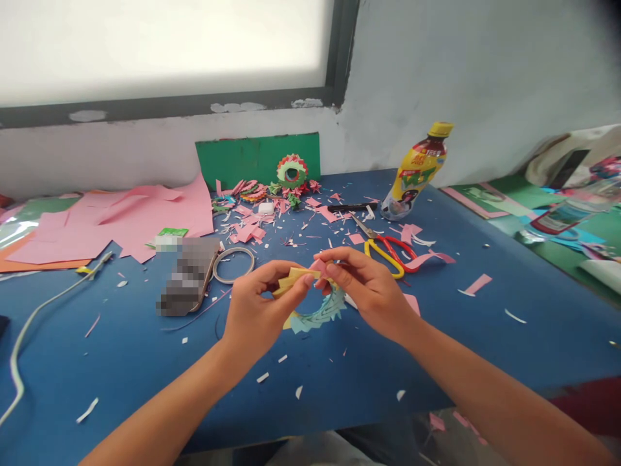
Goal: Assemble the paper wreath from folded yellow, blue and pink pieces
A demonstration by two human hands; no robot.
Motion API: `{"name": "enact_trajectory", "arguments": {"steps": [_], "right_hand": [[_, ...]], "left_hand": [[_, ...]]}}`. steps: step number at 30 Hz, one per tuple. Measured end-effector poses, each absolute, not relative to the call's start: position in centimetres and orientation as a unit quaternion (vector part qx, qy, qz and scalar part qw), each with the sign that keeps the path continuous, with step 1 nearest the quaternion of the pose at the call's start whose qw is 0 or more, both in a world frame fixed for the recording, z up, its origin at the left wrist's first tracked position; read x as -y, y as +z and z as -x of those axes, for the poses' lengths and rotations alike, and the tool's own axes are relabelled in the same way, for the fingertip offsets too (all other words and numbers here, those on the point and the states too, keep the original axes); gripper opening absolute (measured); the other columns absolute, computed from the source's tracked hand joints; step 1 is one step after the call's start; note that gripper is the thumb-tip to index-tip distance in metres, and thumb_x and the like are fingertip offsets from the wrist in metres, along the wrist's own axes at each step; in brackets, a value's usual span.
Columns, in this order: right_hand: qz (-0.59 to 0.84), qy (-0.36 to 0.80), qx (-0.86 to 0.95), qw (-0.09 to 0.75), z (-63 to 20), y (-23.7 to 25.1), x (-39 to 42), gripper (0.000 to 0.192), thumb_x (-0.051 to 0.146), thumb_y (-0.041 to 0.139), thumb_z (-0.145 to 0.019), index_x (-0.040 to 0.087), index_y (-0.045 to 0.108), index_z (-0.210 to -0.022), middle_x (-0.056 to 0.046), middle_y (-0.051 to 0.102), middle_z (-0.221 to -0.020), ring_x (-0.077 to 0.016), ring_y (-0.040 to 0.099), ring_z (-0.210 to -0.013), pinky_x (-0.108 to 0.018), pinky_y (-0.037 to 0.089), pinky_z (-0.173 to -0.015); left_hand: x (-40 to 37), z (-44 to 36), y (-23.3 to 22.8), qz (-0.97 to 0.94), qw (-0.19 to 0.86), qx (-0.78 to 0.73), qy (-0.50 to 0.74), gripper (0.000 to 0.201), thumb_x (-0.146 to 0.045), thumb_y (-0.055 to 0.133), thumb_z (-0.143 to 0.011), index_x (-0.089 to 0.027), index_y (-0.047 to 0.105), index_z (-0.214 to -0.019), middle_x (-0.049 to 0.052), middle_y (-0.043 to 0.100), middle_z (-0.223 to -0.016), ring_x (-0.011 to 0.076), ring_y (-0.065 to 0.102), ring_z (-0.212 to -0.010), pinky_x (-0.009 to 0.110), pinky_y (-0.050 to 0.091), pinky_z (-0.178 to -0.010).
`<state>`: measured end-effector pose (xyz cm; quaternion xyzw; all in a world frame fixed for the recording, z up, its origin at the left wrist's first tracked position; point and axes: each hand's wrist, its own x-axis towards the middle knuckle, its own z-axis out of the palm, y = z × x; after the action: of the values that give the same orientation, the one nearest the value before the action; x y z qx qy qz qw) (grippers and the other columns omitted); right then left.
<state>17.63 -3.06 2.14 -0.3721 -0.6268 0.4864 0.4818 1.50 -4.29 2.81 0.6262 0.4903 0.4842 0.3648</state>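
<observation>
Nearest to me, two bare forearms reach in over the front edge of the blue desk (121, 349). The left hand (255, 310) and the right hand (366, 288) meet above the middle of it, and between them hangs a paper ring (317, 307) built of folded pieces, yellow at the top left, pale blue-green and spiky along the bottom. The left grip is clenched on the yellow part, thumb and forefinger pinching it. The right grip pinches the top of the ring, where a pink piece (317, 264) pokes up between the fingertips. The ring sits held clear of the desk, between both grips.

White and pink paper scraps litter the surface around the hands. Just behind the left hand lies a roll of clear tape (233, 265), next to a blurred-out object. Behind the right hand lie scissors (385, 249) with red and yellow handles. A white cable (29, 323) trails along the left side.

Farther back, sheets of pink paper (121, 220) spread out on the left. A finished ring (292, 171) in red and green leans against a green sheet (257, 158) by the wall. To the right a yellow-capped bottle (417, 171) lies tilted; its label carries print too small to read.

Beyond that, a scuffed white wall and a dark-framed window (165, 52).
</observation>
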Motion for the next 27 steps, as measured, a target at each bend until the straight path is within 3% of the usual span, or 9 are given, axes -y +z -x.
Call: {"name": "enact_trajectory", "arguments": {"steps": [15, 27], "right_hand": [[0.355, 0.493, 0.643, 0.466, -17.72, 1.75, 3.19, 0.017, 0.031, 0.052, -0.085, 0.026, 0.059, -0.1, 0.001, 0.066, -0.092, -0.0114, 0.066, -0.076, -0.024, 0.055, -0.07], [0.347, 0.468, 0.664, 0.469, -17.52, 1.47, 3.04, 0.015, 0.026, 0.051, -0.085, 0.025, 0.061, -0.097, 0.002, 0.068, -0.085, -0.01, 0.065, -0.074, -0.021, 0.055, -0.068]], "left_hand": [[4.12, -1.67, 2.25, -0.635, 0.326, -0.498, 0.491, 0.016, -0.032, 0.064, -0.074, -0.016, 0.064, -0.076, -0.002, 0.059, -0.059, 0.0069, 0.046, -0.049, 0.016, 0.039, -0.044], [3.94, -1.5, 2.32, -0.668, 0.341, -0.462, 0.474, 0.014, -0.028, 0.064, -0.074, -0.016, 0.066, -0.079, -0.001, 0.068, -0.061, 0.0098, 0.06, -0.051, 0.015, 0.045, -0.046]]}}
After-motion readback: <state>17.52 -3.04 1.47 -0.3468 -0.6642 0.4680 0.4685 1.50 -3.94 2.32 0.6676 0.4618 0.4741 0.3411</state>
